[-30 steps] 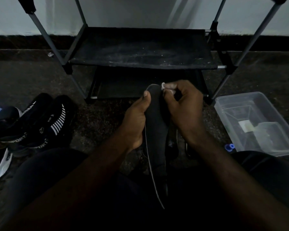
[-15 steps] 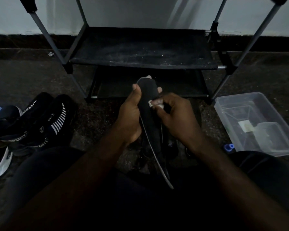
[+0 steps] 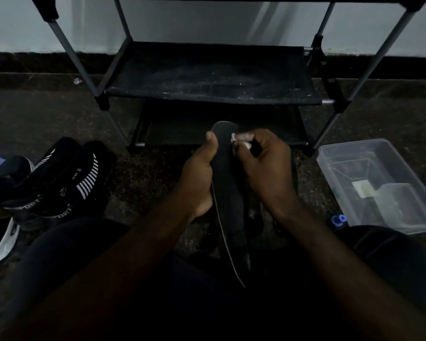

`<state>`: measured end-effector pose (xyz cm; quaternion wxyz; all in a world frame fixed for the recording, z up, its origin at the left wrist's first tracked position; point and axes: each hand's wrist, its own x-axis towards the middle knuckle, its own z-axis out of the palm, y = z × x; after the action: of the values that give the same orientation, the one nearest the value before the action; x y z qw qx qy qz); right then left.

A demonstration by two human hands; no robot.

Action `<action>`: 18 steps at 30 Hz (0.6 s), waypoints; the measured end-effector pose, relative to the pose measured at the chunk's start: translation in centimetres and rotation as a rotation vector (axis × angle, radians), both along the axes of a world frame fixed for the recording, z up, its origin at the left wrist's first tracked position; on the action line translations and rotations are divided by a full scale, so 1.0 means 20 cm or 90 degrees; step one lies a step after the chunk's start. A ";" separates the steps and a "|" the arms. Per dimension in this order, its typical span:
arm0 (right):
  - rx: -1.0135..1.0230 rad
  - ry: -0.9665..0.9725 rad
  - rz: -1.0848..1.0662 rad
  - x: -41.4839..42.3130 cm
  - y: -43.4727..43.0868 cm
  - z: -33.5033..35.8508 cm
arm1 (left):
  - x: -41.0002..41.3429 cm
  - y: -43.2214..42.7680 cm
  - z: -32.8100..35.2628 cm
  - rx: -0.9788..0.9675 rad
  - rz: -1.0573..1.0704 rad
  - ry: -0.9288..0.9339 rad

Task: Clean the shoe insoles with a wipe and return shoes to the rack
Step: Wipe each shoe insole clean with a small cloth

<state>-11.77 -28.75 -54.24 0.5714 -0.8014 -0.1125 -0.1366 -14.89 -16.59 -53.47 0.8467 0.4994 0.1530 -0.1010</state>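
A long black insole stands nearly upright between my knees, toe end up. My left hand grips its left edge, thumb laid along the front. My right hand pinches a small white wipe against the insole's upper right edge near the toe. Behind them stands the black shoe rack with bare dusty shelves. Dark shoes lie on the floor under my hands, mostly hidden.
A pair of black sport shoes with white stripes lies on the floor at left, beside a white-soled shoe. A clear plastic bin sits at right with a small blue object by its near corner.
The insole's toe end dropped half a second ago and now sits higher again. My right hand slid the wipe back up from the middle of the insole toward the toe end.
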 end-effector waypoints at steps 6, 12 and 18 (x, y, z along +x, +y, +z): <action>-0.027 -0.063 0.086 -0.03 0.02 0.01 | 0.00 -0.01 -0.02 0.019 -0.025 0.000; -0.098 -0.147 0.099 -0.02 0.02 0.02 | 0.01 0.00 0.00 0.017 -0.032 0.000; -0.098 -0.121 0.040 0.01 -0.01 0.04 | 0.00 -0.03 -0.05 0.021 -0.072 0.034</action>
<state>-11.48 -29.04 -53.54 0.4992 -0.8222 -0.2011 -0.1852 -14.80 -17.16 -54.47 0.8269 0.5182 0.1490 -0.1596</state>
